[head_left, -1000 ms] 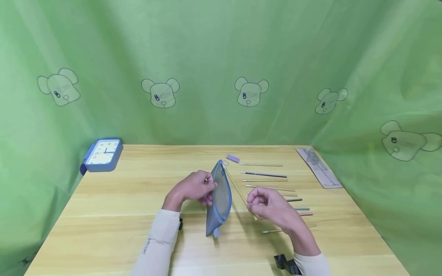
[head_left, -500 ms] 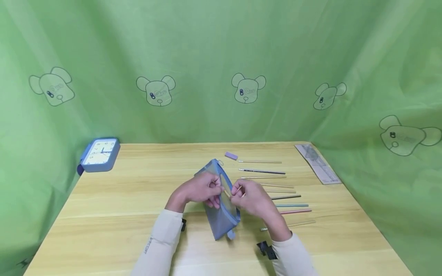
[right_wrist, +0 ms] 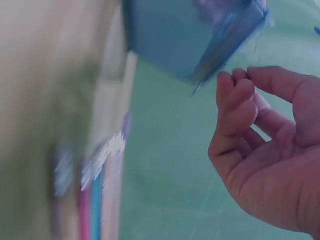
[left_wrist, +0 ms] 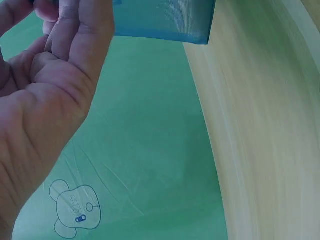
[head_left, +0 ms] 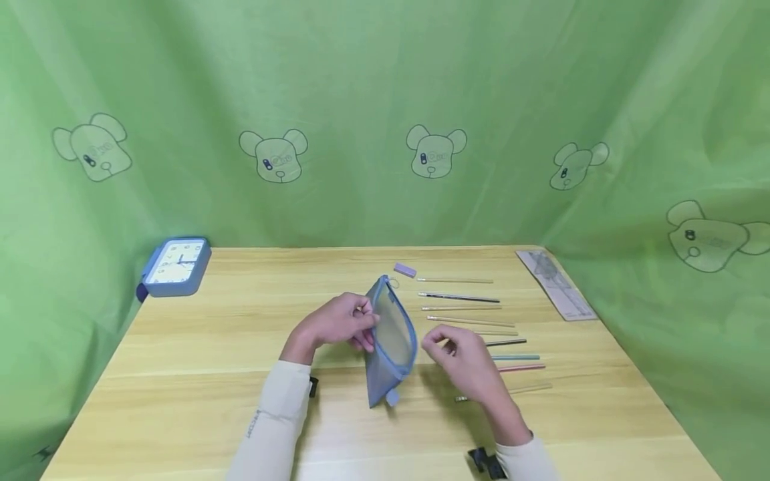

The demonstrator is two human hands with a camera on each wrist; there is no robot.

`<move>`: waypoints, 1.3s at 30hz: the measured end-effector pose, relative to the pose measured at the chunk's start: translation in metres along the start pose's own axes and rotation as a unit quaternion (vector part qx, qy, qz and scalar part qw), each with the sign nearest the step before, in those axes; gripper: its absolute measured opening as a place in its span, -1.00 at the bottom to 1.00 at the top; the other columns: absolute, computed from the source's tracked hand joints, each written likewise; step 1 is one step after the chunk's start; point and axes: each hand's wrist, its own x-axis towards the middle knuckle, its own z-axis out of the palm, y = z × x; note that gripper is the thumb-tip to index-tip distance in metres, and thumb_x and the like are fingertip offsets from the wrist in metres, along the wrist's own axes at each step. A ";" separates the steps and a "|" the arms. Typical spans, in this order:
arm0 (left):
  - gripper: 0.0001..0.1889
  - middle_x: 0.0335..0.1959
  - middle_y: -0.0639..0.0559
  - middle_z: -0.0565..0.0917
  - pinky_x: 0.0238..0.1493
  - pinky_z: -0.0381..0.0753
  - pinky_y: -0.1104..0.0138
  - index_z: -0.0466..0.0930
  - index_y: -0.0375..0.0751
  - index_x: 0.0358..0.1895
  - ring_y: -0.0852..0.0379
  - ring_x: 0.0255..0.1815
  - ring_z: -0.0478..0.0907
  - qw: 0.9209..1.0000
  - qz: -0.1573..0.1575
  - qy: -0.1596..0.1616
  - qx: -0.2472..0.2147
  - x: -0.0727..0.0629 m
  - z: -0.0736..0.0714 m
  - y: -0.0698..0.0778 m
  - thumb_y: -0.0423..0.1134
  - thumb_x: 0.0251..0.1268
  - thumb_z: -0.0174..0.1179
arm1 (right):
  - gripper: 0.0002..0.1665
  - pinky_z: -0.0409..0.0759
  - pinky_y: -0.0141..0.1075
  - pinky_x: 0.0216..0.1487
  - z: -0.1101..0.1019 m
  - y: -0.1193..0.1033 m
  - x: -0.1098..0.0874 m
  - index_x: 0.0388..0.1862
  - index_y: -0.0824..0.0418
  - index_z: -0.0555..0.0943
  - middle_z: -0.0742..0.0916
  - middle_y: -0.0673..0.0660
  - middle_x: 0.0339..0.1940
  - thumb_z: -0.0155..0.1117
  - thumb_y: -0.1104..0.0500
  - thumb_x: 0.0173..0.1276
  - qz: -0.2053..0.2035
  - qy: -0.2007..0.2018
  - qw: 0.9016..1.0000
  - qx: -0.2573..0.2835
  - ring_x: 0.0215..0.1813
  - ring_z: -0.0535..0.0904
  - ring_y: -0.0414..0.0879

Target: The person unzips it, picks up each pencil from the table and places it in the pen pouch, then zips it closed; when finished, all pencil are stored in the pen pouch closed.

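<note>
My left hand (head_left: 339,324) pinches the near rim of a blue mesh zip pencil case (head_left: 380,381), whose mouth gapes to the right. In the left wrist view the bottom of the pencil case (left_wrist: 165,22) shows beyond the fingers. My right hand (head_left: 463,357) is just right of the mouth, fingers loosely bent and thumb close to the forefinger, with nothing seen between them. The right wrist view has its fingertips near the edge of the case (right_wrist: 165,40). Several pencils lie side by side on the table, among them a pink pencil (head_left: 522,367) and a teal one (head_left: 516,357).
A purple eraser (head_left: 405,270) lies behind the pencils. A flat ruler set (head_left: 556,287) is at the back right of the wooden table (head_left: 198,387). At the back left stands a blue clock (head_left: 177,267). Green curtains (head_left: 361,73) close off the back and sides.
My right hand carried a yellow pencil to the case and into its mouth, let go, then drew back right. The case tilted over, then came back more upright in my left hand.
</note>
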 end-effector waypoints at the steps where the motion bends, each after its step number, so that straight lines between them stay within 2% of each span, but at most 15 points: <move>1: -0.78 -0.37 -0.24 0.79 -0.11 0.85 -0.12 0.48 -0.24 -0.28 -0.26 -0.28 0.85 1.000 -0.001 0.000 0.001 -0.001 -0.002 -0.001 -0.29 0.66 0.13 | -0.91 0.63 -0.42 -0.30 -0.005 0.009 -0.003 -0.13 0.17 0.77 0.82 0.13 -0.22 0.39 0.18 0.54 0.015 0.003 1.000 0.010 -0.34 0.66 -0.16; 5: -0.78 -0.35 -0.28 0.80 -0.09 0.85 -0.10 0.47 -0.25 -0.29 -0.25 -0.27 0.85 1.000 -0.002 0.000 0.004 -0.004 -0.008 -0.005 -0.30 0.67 0.12 | -0.82 0.67 -0.37 -0.28 -0.030 0.047 -0.018 0.01 0.26 0.72 0.79 0.25 -0.13 0.33 0.19 0.58 0.049 -0.006 0.998 0.041 -0.31 0.68 -0.11; 8: -0.77 -0.32 -0.27 0.79 -0.09 0.86 -0.09 0.46 -0.24 -0.30 -0.25 -0.24 0.85 1.000 -0.002 -0.001 0.008 -0.006 -0.011 -0.007 -0.29 0.67 0.11 | -0.76 0.70 -0.34 -0.20 -0.050 0.071 -0.028 0.08 0.30 0.70 0.79 0.25 -0.06 0.31 0.16 0.61 0.077 -0.010 0.996 0.042 -0.24 0.69 -0.14; 12: -0.77 -0.30 -0.22 0.76 -0.08 0.85 -0.10 0.45 -0.24 -0.30 -0.25 -0.22 0.85 1.000 -0.001 -0.002 0.011 -0.007 -0.012 -0.009 -0.28 0.67 0.10 | -0.70 0.74 -0.32 -0.11 -0.073 0.092 -0.037 0.14 0.31 0.67 0.78 0.27 0.03 0.28 0.11 0.65 0.122 -0.001 0.992 0.028 -0.16 0.72 -0.13; 17: -0.77 -0.30 -0.18 0.71 -0.02 0.83 -0.15 0.47 -0.27 -0.29 -0.30 -0.18 0.84 1.000 -0.003 -0.006 0.006 -0.007 -0.012 -0.008 -0.30 0.68 0.09 | -0.66 0.78 -0.32 -0.08 -0.090 0.112 -0.041 0.18 0.37 0.64 0.75 0.35 0.16 0.23 0.12 0.68 0.131 -0.008 0.991 0.028 -0.10 0.75 -0.15; 21: -0.76 -0.29 -0.18 0.70 0.00 0.83 -0.15 0.46 -0.26 -0.30 -0.26 -0.17 0.85 1.000 0.001 -0.011 0.011 -0.006 -0.010 -0.008 -0.32 0.68 0.08 | -0.62 0.78 -0.32 -0.13 -0.095 0.125 -0.042 0.24 0.42 0.61 0.75 0.34 0.12 0.22 0.15 0.67 0.149 -0.024 0.988 0.038 -0.13 0.73 -0.16; 30: -0.76 -0.26 -0.18 0.71 0.04 0.83 -0.13 0.45 -0.26 -0.30 -0.21 -0.17 0.86 1.000 0.011 -0.015 0.016 -0.003 -0.010 -0.010 -0.30 0.69 0.09 | -0.61 0.66 -0.33 -0.29 -0.100 0.138 -0.047 0.25 0.40 0.61 0.77 0.21 -0.17 0.26 0.15 0.64 0.156 -0.052 0.986 0.022 -0.25 0.64 -0.20; 35: -0.75 -0.26 -0.18 0.72 0.05 0.83 -0.11 0.45 -0.27 -0.30 -0.20 -0.17 0.86 1.000 0.013 -0.018 0.017 -0.002 -0.010 -0.010 -0.28 0.69 0.09 | -0.59 0.66 -0.32 -0.25 -0.106 0.141 -0.052 0.28 0.40 0.59 0.80 0.24 -0.05 0.30 0.17 0.61 0.156 -0.049 0.986 0.019 -0.20 0.68 -0.22; 39: -0.74 -0.25 -0.19 0.73 0.06 0.83 -0.12 0.45 -0.31 -0.29 -0.27 -0.14 0.84 0.999 0.018 -0.019 0.020 -0.003 -0.011 -0.010 -0.28 0.69 0.08 | -0.59 0.65 -0.32 -0.26 -0.111 0.147 -0.053 0.27 0.41 0.60 0.81 0.27 0.02 0.34 0.21 0.57 0.160 -0.039 0.986 -0.004 -0.17 0.68 -0.27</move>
